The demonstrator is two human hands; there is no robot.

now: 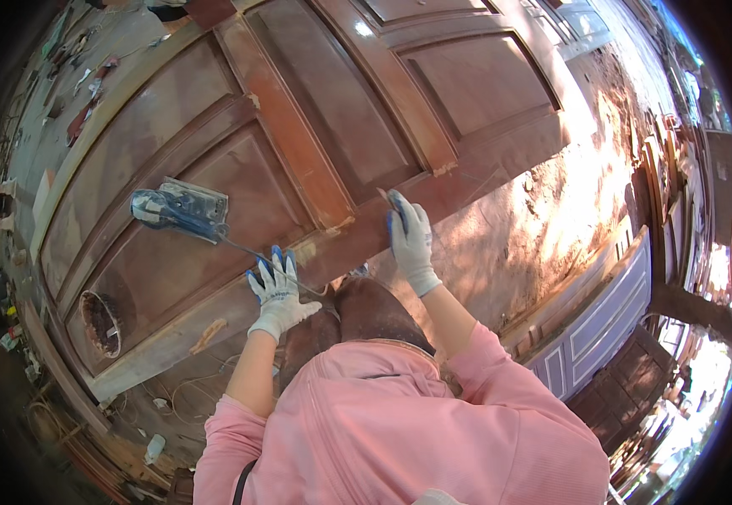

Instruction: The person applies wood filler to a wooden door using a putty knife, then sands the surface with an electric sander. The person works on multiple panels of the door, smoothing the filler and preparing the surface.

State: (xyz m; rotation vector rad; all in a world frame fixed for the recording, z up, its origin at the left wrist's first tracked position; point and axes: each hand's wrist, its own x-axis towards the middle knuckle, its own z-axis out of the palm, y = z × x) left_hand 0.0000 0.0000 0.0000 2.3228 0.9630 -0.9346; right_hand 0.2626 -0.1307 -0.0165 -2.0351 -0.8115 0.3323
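A brown wooden panelled door (pixel 332 181) lies in front of me, its long near edge by my legs. My left hand (pixel 275 290), in a white glove with blue fingertips, is open at that edge, fingers spread. Beside it passes the cord of a blue electric sander (pixel 179 210), which rests on the door to the left. In a matching glove, my right hand (pixel 411 240) is closed over the near edge further right. A small thin brownish piece (pixel 384 194) shows at its fingertips; I cannot make out its kind.
A round dark container (pixel 101 324) with a light handle sits at the door's left end. Pale blue panelled doors (pixel 593 316) and a dark brown door (pixel 627 387) lean at the right. Sunlit earth (pixel 543 210) borders the door. Loose cables (pixel 189 391) lie at lower left.
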